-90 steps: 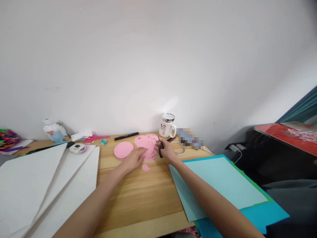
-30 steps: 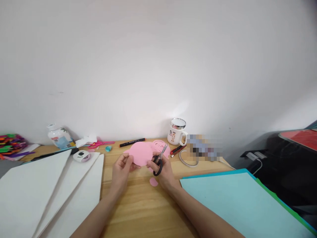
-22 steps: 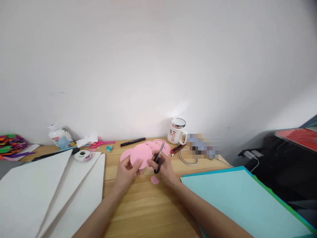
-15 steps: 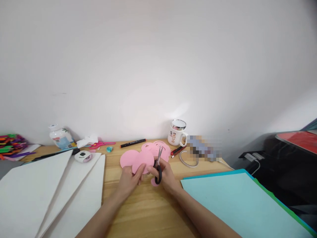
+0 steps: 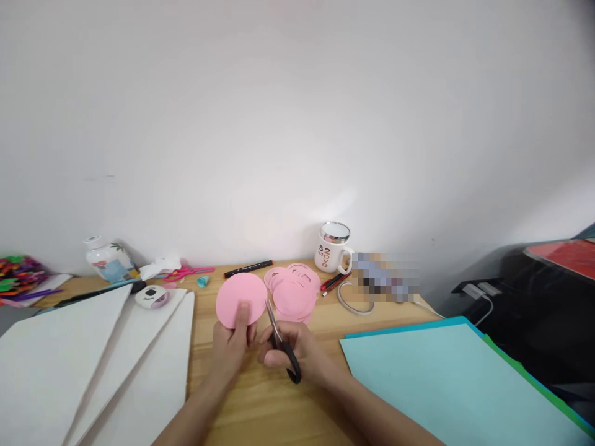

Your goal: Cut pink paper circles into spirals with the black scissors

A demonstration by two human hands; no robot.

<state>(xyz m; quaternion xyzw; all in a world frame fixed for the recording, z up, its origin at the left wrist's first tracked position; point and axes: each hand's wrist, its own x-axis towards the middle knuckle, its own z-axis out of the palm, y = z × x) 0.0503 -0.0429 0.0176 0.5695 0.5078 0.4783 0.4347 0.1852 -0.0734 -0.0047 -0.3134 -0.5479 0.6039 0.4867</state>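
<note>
My left hand [image 5: 233, 342] pinches a pink paper circle [image 5: 239, 294] by its lower edge, thumb on the front face. In my right hand [image 5: 297, 350] is a pair of black-handled scissors [image 5: 289, 359], the blades pointing up and to the left. The blade tips come close to the right edge of the circle; whether they touch it I cannot tell. Just beyond my right hand lies a pile of pink paper cutouts [image 5: 295, 297] on the wooden table [image 5: 260, 409], with round pieces and cut-through sheets overlapping.
A white mug [image 5: 332, 251] stands behind the pile, beside pens [image 5: 332, 284] and a cable loop [image 5: 354, 303]. A black marker [image 5: 248, 268] and pink scissors [image 5: 190, 271] lie at the back. White boards [image 5: 60, 365] cover the left, teal sheets [image 5: 441, 378] the right.
Two pink circles were overlapping at my left hand; now one shows there, facing me. The other appears on the pile. The scissors have moved down and left, their tips tilting toward the circle.
</note>
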